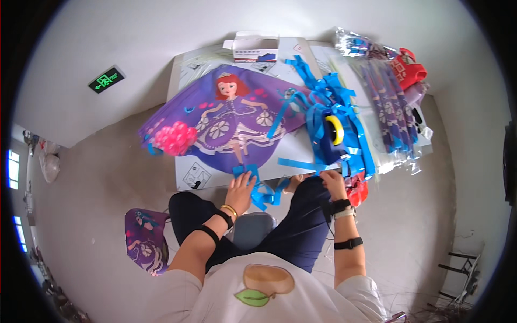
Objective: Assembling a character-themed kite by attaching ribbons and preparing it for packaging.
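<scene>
A purple kite (231, 145) printed with a red-haired princess lies spread on the table. My left hand (240, 191) rests flat at its lower tip, fingers extended over a blue ribbon (264, 195) that hangs past the table edge. My right hand (333, 183) is at the front edge, thumb and fingers pinched together. Close by them is the end of a blue ribbon strip (296, 163); whatever is between the fingertips is too small to tell. Just beyond stands a dark blue tape dispenser (333, 148) with a yellow roll (337, 131), among a pile of blue ribbons (350, 116).
A pink bobbly cluster (175, 138) sits on the kite's left side. An open small box (256, 48) stands at the back. Several bagged folded kites (390, 107) and a red bag (407, 69) lie on the right. A printed purple piece (145, 239) is beside my left leg.
</scene>
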{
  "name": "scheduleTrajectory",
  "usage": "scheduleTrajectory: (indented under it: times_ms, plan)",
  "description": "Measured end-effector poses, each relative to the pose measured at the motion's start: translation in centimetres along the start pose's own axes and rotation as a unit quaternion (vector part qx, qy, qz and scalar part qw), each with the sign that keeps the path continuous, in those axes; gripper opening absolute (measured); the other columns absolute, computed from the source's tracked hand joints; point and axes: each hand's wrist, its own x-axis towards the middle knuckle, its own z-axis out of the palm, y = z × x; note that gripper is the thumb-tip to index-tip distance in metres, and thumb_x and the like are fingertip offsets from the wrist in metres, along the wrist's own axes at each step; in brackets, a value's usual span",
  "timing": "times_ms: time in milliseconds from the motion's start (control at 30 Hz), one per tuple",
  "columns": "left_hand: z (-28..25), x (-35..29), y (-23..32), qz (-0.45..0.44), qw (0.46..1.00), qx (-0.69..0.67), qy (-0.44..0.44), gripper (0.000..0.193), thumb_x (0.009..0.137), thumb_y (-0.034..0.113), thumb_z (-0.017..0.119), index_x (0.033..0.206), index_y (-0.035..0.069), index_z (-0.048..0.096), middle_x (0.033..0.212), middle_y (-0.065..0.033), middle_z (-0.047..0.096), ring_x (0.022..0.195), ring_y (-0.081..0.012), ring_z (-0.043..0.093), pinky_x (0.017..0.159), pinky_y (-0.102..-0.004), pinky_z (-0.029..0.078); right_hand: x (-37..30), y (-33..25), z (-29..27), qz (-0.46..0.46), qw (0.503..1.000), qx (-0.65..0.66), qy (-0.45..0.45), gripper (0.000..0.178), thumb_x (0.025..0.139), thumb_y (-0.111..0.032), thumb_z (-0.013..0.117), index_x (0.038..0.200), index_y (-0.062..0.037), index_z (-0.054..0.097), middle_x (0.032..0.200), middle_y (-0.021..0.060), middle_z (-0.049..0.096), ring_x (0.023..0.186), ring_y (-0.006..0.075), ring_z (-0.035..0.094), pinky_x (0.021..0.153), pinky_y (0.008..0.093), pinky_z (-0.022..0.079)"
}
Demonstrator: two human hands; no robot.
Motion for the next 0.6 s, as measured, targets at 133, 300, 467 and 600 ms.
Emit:
scheduleTrajectory:
  times_ms: [133, 300, 467, 600]
  plan:
    - [0.3, 0.3, -0.4, 0.012, 1.0, -0.004, 0.004, 0.072, 0.077, 0.014, 0.07, 0.145, 0.01, 0.044, 0.151, -0.0145, 0.039, 0.136, -0.0324, 0.04, 0.109, -0.0505, 0.032, -3.0, -3.5, 9.5, 0.134, 0.906, 0.279, -0.288, 0.03, 0.097, -0.014, 0.057, 0.126, -0.008, 0.064, 0.089, -0.0003, 0.061, 0.069, 0.0079, 0.053, 0.062, 0.0208, 0.043]
    - [0.8, 0.4, -1.2, 0.007, 0.999, -0.024, 0.028, 0.069, 0.076, 0.013, 0.07, 0.141, 0.012, 0.047, 0.146, -0.0127, 0.043, 0.134, -0.0303, 0.042, 0.107, -0.0502, 0.033, -1.1, -3.5, 17.7, 0.224, 0.843, 0.336, -0.356, 0.04, 0.102, -0.015, 0.048, 0.142, -0.0095, 0.047, 0.086, 0.0016, 0.055, 0.066, 0.0112, 0.047, 0.061, 0.0256, 0.041]
    - [0.7, 0.5, -1.3, 0.009, 0.999, -0.024, 0.04, 0.067, 0.076, 0.014, 0.07, 0.139, 0.01, 0.049, 0.145, -0.0121, 0.044, 0.133, -0.03, 0.043, 0.106, -0.0497, 0.033, 1.3, -2.6, 20.4, 0.331, 0.807, 0.361, -0.331, 0.04, 0.101, -0.012, 0.044, 0.141, -0.0079, 0.044, 0.079, 0.0028, 0.051, 0.061, 0.0113, 0.042, 0.057, 0.0258, 0.041]
    - [0.7, 0.5, -1.5, 0.015, 0.998, -0.021, 0.049, 0.065, 0.075, 0.015, 0.07, 0.137, 0.007, 0.051, 0.145, -0.0127, 0.044, 0.132, -0.0303, 0.042, 0.106, -0.0497, 0.033, 2.1, -1.9, 21.1, 0.347, 0.807, 0.348, -0.327, 0.037, 0.102, -0.018, 0.047, 0.139, -0.0096, 0.047, 0.079, 0.0023, 0.053, 0.06, 0.0106, 0.041, 0.058, 0.0265, 0.039]
